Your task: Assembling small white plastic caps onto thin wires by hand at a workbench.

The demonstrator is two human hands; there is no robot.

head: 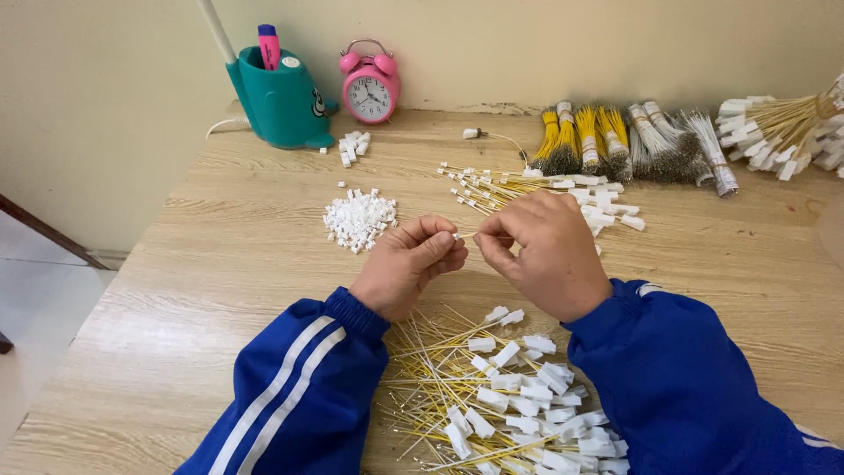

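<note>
Left hand (pixel 409 264) pinches small white connector (pixel 454 235), right hand (pixel 545 251) pinches thin yellow wire (pixel 470 234), both above bench (pixel 220 264); keep wire tip straight, aligned with connector hole, push gently

Both hands bare, left hand (pixel 409 266) and right hand (pixel 547 253); each arm clad in a bright blue jacket sleeve with ribbed cuff, twin white stripes along the left sleeve.
</note>
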